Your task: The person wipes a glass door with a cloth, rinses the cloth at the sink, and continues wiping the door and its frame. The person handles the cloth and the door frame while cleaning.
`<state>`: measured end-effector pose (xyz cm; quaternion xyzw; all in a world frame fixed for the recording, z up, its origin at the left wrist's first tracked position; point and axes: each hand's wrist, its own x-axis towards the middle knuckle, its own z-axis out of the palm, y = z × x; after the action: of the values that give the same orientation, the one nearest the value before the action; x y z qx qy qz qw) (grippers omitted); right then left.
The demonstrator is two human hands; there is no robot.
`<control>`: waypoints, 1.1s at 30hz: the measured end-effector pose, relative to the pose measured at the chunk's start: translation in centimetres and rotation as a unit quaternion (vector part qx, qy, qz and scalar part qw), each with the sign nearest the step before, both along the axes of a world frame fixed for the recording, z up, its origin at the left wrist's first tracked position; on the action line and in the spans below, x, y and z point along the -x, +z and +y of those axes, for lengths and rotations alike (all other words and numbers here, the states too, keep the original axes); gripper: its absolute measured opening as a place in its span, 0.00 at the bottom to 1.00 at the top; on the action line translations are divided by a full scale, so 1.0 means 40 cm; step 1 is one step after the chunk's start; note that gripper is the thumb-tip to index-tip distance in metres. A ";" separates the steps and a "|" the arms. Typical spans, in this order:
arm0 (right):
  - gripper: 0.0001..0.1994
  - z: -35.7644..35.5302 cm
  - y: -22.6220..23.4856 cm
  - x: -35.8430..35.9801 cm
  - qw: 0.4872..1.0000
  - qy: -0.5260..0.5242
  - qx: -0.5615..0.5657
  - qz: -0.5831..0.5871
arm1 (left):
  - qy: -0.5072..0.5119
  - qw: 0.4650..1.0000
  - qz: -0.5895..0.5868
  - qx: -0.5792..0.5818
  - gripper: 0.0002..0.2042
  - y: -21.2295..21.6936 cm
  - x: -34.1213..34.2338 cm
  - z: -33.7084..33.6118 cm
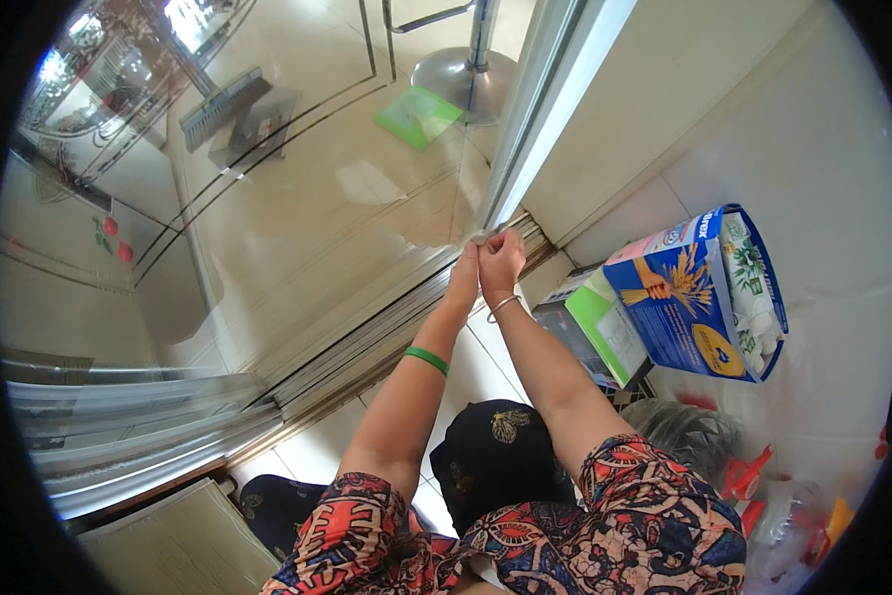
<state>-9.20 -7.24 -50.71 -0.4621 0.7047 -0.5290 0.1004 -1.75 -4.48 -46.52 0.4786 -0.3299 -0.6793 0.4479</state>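
Nearest the camera: the person's patterned sleeves (604,516), red, orange and dark blue, filling the lower edge. Both forearms extend forward and upward from them, converging at one point.

Sliding door frame (535,109): a pale metal upright, long axis running from the top of the view down to the floor track (366,337). The track, a set of parallel metal rails, runs diagonally from lower left to the foot of the upright. Glass panels lie to the left of the upright, a pale wall to its right.

Working point: the corner where the upright meets the track. A small pale wad, apparently a cloth (478,238), sits there, directly ahead of both hands and touching them.

Left hand (465,273): fingers curled together, pressed to the cloth from the left. A green wristband (426,359) circles the forearm. Whether it truly grips the cloth cannot be told.

Right hand (501,263): fingers closed, fingertips at the cloth beside the foot of the upright. A thin metal bangle (503,303) sits at the wrist. Both hands are equally near, touching one another.

Right of the arms: a blue carton (684,297) lying tilted on the tiled floor.
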 end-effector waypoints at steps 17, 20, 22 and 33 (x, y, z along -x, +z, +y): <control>0.08 -0.041 -0.148 -0.010 0.937 -0.109 -0.237 -0.234 | -0.195 0.979 -0.027 -0.050 0.39 -0.100 -0.133 0.122; 0.07 -0.035 -0.055 -0.034 0.952 -0.107 -0.131 -0.256 | -0.198 0.980 0.007 -0.004 0.38 -0.042 -0.123 0.124; 0.08 -0.015 0.048 -0.040 0.985 -0.048 -0.061 -0.156 | -0.200 0.980 0.014 0.020 0.39 -0.011 -0.140 0.128; 0.06 -0.039 0.910 0.033 0.910 0.162 0.380 -0.046 | -0.299 0.951 -0.002 0.074 0.35 0.192 -0.300 0.202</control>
<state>-10.52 -8.80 -14.32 -0.5484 0.3608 -0.7536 0.0335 10.24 3.61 -38.84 0.3248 -0.5082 -0.7548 0.2579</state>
